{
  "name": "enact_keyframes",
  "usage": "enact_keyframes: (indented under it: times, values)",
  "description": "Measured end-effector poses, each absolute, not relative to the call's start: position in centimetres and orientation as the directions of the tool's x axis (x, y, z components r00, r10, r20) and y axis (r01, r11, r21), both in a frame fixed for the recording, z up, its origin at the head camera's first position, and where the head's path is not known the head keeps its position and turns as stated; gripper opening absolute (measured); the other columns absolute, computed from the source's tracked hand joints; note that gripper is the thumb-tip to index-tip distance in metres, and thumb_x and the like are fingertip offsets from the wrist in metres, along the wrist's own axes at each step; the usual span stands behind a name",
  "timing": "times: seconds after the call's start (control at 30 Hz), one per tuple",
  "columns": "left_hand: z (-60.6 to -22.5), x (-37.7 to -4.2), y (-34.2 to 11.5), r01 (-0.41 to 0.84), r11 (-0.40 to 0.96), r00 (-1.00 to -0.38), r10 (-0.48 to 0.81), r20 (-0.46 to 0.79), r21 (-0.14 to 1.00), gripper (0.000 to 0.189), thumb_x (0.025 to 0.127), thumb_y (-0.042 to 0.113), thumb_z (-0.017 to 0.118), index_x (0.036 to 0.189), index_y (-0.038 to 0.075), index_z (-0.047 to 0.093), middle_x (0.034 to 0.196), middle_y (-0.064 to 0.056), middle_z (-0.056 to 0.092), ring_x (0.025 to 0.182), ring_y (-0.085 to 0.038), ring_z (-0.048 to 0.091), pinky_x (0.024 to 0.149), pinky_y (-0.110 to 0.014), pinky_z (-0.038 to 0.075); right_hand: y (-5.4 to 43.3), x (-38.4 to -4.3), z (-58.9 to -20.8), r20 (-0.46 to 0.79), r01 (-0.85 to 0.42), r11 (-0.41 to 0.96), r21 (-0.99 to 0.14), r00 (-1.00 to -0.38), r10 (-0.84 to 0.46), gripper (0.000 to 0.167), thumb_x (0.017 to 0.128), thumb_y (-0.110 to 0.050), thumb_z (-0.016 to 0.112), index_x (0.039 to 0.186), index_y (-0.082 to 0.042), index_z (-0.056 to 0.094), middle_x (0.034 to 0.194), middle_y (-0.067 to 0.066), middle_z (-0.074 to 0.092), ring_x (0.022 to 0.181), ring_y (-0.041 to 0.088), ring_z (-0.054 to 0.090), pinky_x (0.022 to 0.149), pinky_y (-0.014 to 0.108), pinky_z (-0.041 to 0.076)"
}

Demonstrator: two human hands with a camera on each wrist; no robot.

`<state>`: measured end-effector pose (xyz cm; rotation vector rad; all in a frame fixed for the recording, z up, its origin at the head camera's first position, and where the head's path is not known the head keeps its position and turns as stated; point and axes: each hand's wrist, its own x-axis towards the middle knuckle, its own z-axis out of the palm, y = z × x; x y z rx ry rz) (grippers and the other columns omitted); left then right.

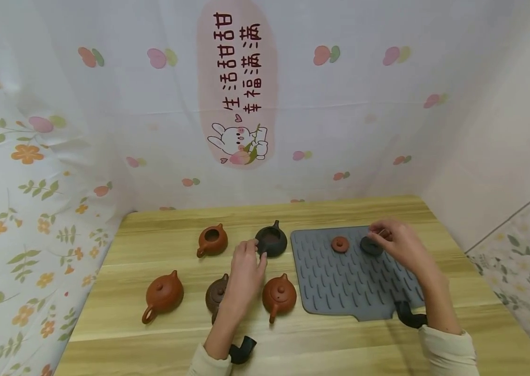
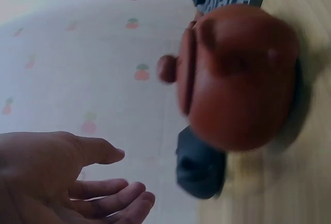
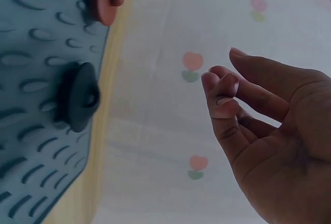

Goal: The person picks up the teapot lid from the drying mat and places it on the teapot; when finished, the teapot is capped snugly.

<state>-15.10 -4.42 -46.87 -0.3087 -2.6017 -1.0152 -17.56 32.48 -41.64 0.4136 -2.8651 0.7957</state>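
My left hand (image 1: 246, 266) reaches toward a black teapot (image 1: 281, 246) without its lid, the fingers right at its handle side. In the left wrist view that hand (image 2: 67, 177) has its thumb and fingers apart, with nothing between them. Over the grey mat (image 1: 335, 292), my right hand (image 1: 401, 243) hovers just beside a round black lid (image 1: 369, 247). The right wrist view has this lid (image 3: 83, 99) lying on the mat, apart from the loosely bent fingers. A small reddish-brown lid (image 1: 340, 244) lies to its left.
A lidless reddish-brown teapot (image 1: 218, 244) stands left of the black one. Nearer are a lidded reddish teapot (image 1: 166, 295), a dark brown teapot (image 1: 213, 296) partly behind my left forearm, and another lidded reddish teapot (image 1: 280, 297). A patterned curtain (image 1: 340, 115) hangs behind the table.
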Motion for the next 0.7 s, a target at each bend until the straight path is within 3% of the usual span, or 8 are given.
enact_keyframes:
  times: [0.2,0.47,0.7]
  values:
    - [-48.6,-16.3,-3.1,0.325,0.723,-0.91,0.064,0.409,0.609,0.028,0.1,0.0,0.075,0.12,-0.016,0.064,0.111,-0.031,0.064,0.1,-0.045,0.065,0.085,-0.055,0.059,33.3,-18.0,-43.1,0.169,-0.259,0.818,-0.513,-0.965,-0.2,0.022,0.103,-0.005,0.075,0.116,0.013,0.073,0.109,0.03,0.074,0.088,0.041,0.075,0.074,0.054,0.062]
    - [-49.3,-17.1,-2.9,0.224,0.749,-0.951,0.03,0.307,0.623,0.026,0.097,-0.001,0.079,0.116,-0.014,0.066,0.108,-0.03,0.067,0.103,-0.048,0.067,0.092,-0.056,0.059,33.9,-19.3,-45.5,0.184,-0.244,0.827,-0.507,-0.968,-0.173,0.022,0.103,-0.003,0.074,0.115,0.015,0.072,0.107,0.032,0.074,0.088,0.044,0.075,0.074,0.055,0.062]
    - [-55.1,-19.7,-2.5,0.22,0.722,-0.942,-0.019,0.336,0.656,0.026,0.095,0.003,0.082,0.111,-0.009,0.065,0.101,-0.026,0.07,0.097,-0.047,0.072,0.084,-0.058,0.062,34.8,-19.4,-46.8,0.171,-0.227,0.823,-0.521,-0.972,-0.159,0.02,0.1,0.001,0.075,0.113,0.016,0.071,0.107,0.034,0.075,0.09,0.047,0.075,0.077,0.06,0.062]
